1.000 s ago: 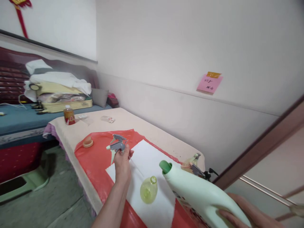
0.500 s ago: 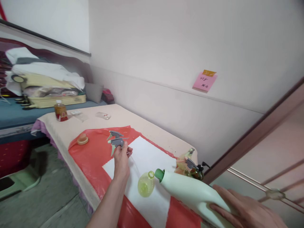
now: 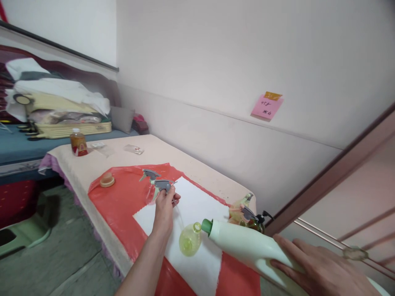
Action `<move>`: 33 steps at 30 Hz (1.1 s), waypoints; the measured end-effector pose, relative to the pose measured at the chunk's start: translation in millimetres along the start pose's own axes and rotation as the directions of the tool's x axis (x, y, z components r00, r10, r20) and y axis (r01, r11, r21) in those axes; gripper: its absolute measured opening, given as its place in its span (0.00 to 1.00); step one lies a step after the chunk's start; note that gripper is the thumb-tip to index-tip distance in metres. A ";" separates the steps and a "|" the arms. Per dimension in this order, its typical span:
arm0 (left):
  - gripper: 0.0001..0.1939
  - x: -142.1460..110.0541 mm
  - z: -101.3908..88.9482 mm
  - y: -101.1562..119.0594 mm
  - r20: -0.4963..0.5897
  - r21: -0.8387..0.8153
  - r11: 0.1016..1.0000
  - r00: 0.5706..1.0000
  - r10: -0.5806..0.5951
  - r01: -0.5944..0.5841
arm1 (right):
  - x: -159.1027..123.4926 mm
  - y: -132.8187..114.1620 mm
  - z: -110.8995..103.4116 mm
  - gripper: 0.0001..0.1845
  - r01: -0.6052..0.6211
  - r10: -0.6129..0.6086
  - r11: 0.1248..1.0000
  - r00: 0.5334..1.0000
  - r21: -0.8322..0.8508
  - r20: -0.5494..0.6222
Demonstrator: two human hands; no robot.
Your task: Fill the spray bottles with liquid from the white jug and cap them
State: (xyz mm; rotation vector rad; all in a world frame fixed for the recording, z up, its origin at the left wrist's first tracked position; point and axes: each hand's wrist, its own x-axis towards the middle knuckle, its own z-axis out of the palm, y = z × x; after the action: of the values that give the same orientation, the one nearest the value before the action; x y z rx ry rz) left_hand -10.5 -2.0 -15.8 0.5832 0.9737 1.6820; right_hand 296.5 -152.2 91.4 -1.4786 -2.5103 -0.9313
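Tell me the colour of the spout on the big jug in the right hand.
Green. The spout tops the pale mint jug, clearest in the head view.

I logged: sheet (image 3: pixel 197 205) on table (image 3: pixel 129 158) | small bottle (image 3: pixel 189 239) on sheet | jar (image 3: pixel 78 144) behind, far left | spray bottles (image 3: pixel 243 216) right.

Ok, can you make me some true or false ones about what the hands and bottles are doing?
1. The left hand holds a grey spray head. True.
2. The right hand holds a blue bucket. False: it grips a big pale green bottle, tipped over.
3. The big bottle's green spout is next to the mouth of the small yellow bottle. True.
4. The small yellow bottle stands on the floor. False: it stands on a white sheet on the table.
5. A pink note is stuck on the wall. True.
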 end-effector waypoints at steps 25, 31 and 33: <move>0.19 -3.5 0.8 -1.2 0.095 0.043 0.999 0.995 -0.021 0.017 | 30.4 -7.9 -19.6 0.23 0.130 -0.133 0.991 0.988 -0.038 -0.081; 0.20 -3.7 1.4 -1.0 0.096 0.043 0.999 0.995 -0.026 0.022 | 28.9 -6.9 -20.9 0.23 0.123 -0.124 0.992 0.990 -0.009 -0.068; 0.20 -3.7 1.3 -0.8 0.096 0.042 0.999 0.995 -0.024 0.021 | 27.3 -4.9 -18.6 0.23 0.126 -0.126 0.992 0.990 -0.008 -0.058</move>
State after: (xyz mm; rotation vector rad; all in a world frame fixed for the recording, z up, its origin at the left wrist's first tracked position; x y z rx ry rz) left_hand -7.8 -5.0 -15.5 0.6722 0.9439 1.6023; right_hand 273.9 -143.0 114.1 -1.2865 -2.5858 -0.9839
